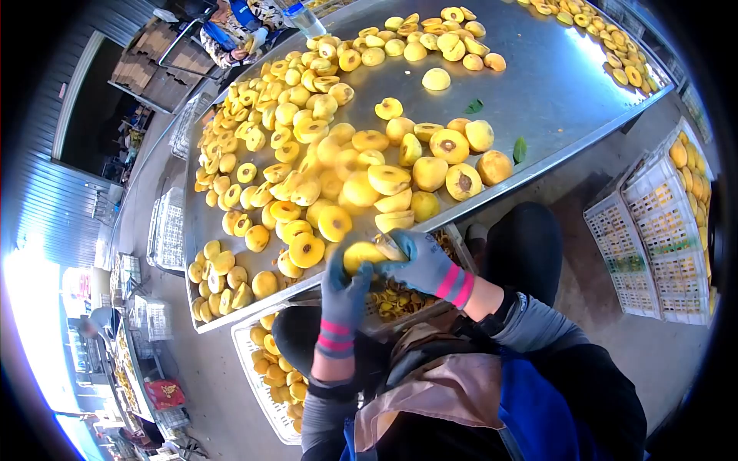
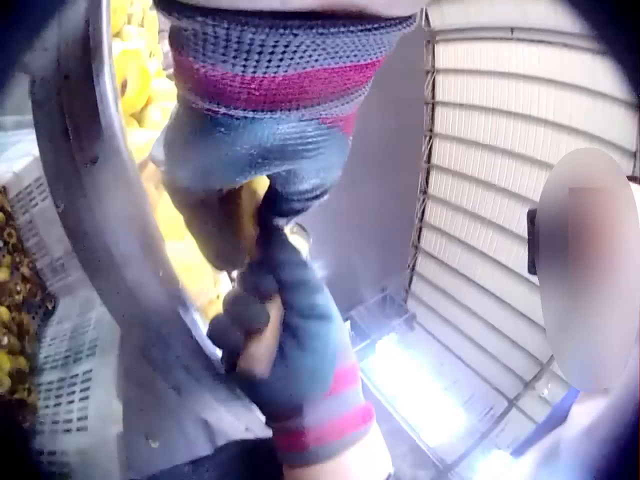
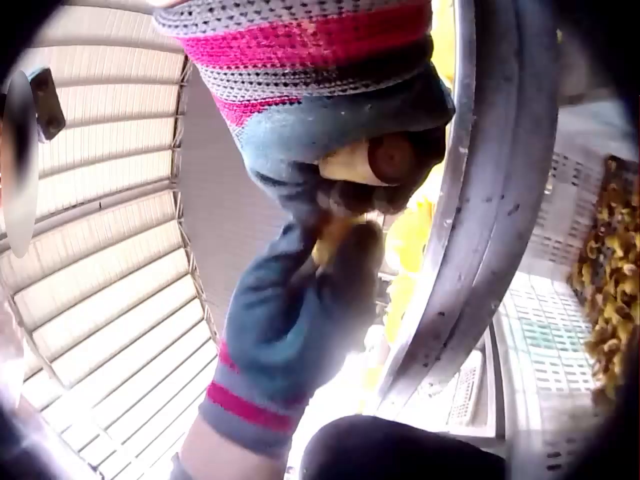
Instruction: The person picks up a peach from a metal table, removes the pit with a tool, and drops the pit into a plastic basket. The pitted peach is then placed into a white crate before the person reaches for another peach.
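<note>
Both hands wear blue-grey gloves with pink bands. The left hand (image 1: 344,300) grips a yellow fruit (image 1: 360,257) just over the table's near edge. Beside it, the right hand (image 1: 425,267) has its fingers curled round a tool whose wooden handle (image 3: 362,162) shows in the right wrist view. The tool's working end meets the fruit; its tip is hidden between the hands. In the left wrist view the left hand (image 2: 255,150) is above and the right hand (image 2: 300,340) below, close together. Halved yellow fruits (image 1: 388,179), some with brown pits, lie in front of the hands.
The metal table (image 1: 538,100) has a raised rim and two green leaves (image 1: 520,150). Below its edge sits a crate of brown-yellow scraps (image 1: 400,300). A white crate of fruit (image 1: 265,392) stands at lower left, stacked crates (image 1: 646,230) at right. Another person (image 1: 238,34) works across the table.
</note>
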Action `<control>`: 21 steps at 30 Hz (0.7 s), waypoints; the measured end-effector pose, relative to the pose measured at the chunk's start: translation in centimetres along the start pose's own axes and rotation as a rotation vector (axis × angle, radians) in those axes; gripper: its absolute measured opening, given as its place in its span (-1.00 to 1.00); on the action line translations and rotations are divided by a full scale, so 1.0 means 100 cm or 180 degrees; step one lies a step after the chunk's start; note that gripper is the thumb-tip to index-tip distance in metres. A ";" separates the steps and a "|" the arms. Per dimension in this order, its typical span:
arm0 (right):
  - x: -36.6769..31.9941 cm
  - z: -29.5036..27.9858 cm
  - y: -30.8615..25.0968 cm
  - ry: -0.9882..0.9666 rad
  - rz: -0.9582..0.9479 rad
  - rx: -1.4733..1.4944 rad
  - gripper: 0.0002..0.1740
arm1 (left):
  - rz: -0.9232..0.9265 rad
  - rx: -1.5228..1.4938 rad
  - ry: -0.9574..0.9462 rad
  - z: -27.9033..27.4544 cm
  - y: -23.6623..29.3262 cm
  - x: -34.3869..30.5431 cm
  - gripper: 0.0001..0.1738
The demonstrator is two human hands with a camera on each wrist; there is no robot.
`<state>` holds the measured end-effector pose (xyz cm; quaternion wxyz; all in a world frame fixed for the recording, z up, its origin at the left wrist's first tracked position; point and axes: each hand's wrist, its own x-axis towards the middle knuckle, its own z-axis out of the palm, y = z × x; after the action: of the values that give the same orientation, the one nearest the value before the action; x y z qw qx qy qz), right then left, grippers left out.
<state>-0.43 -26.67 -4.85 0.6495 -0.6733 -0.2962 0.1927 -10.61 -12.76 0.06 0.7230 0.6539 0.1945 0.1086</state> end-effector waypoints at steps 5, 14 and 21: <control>-0.004 0.006 -0.004 -0.0229 -0.1030 -0.0264 -0.52 | -0.0711 -0.0407 -0.0387 -0.029 -0.012 -0.010 -0.44; -0.013 0.016 -0.016 0.0604 -0.0420 -0.0499 -0.56 | -0.0412 -0.1249 0.0009 0.010 -0.015 -0.022 -0.39; -0.017 0.014 -0.016 0.0653 -0.0716 -0.0656 -0.60 | -0.0320 -0.1472 -0.0107 0.008 -0.016 -0.022 -0.31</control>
<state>-2.82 -26.73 -3.55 0.6213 -0.7150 -0.3200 0.0177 -12.41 -14.60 -1.16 0.8612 0.4621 0.1846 0.1032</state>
